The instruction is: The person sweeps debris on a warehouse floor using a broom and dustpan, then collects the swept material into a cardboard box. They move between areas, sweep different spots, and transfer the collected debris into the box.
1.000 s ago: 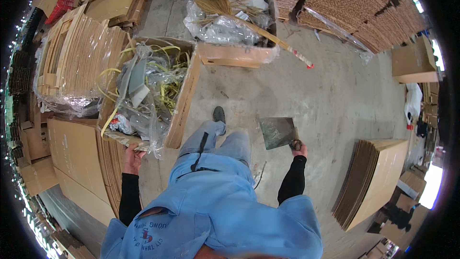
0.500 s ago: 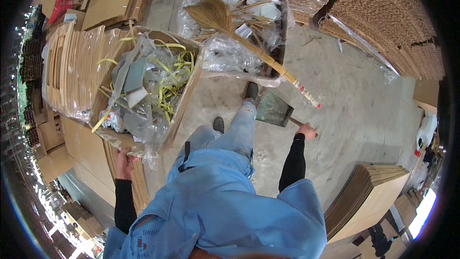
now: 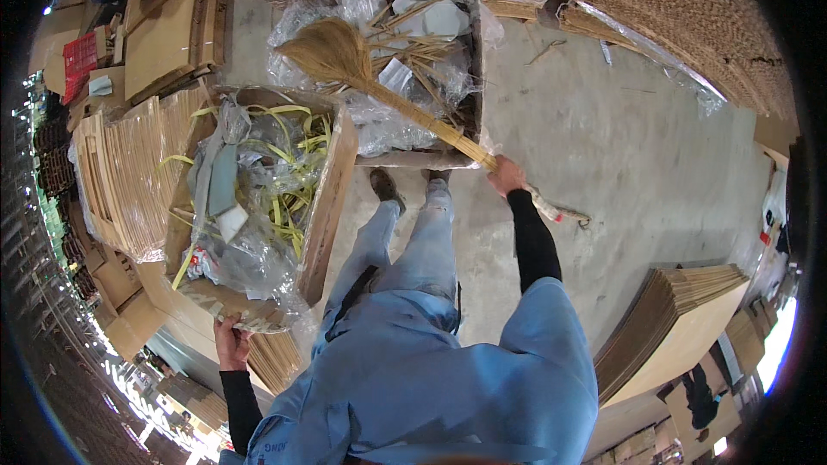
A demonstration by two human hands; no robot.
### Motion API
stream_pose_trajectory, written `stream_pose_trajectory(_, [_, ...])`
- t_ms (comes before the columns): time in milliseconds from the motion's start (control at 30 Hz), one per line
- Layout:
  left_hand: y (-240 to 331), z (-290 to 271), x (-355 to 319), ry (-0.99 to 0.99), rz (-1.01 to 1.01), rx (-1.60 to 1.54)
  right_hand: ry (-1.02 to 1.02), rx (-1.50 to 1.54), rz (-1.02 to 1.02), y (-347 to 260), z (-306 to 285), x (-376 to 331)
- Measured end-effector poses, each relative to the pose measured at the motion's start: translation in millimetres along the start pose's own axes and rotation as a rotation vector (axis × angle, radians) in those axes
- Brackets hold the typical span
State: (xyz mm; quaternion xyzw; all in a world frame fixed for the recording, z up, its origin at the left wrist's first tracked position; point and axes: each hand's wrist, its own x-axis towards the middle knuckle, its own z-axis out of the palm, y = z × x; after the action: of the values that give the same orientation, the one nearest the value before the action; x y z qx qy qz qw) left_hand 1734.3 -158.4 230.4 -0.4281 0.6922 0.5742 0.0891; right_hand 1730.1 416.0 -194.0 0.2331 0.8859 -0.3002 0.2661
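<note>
My right hand (image 3: 508, 176) is closed round the handle of a straw broom (image 3: 413, 112). The broom lies slanting over the far box (image 3: 422, 158), its brush on plastic film and thin sticks. Beyond my fist, beside the handle's pale end, a thin hooked rod end (image 3: 584, 220) shows. The dustpan's blade cannot be made out. My left hand (image 3: 231, 342) grips the near edge of a tilted cardboard box (image 3: 332, 207), fingers at its lower corner. Inside that box lie clear plastic film (image 3: 254, 267), yellow strapping (image 3: 289, 207) and a grey-blue flat piece (image 3: 222, 181).
Wrapped stacks of flat cardboard (image 3: 142, 168) stand to the left, with a red crate (image 3: 80, 67) behind. Tall wrapped brown stacks (image 3: 680, 26) line the far right. Another cardboard stack (image 3: 672, 327) stands at lower right on the concrete floor (image 3: 637, 181).
My right hand has gone from the dustpan's handle on the right up to the broom handle. The dustpan blade has left its place by my foot. My left hand stays on the box.
</note>
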Motion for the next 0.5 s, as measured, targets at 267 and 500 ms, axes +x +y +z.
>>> stream_pose_trajectory(267, [35, 9, 22, -0.145, 0.048, 0.102, 0.186, 0.198, 0.161, 111, -55, -197])
stream_pose_trajectory(500, [87, 37, 76, -0.192, 0.014, 0.206, 0.453, 0.504, 0.472, 147, -27, -301])
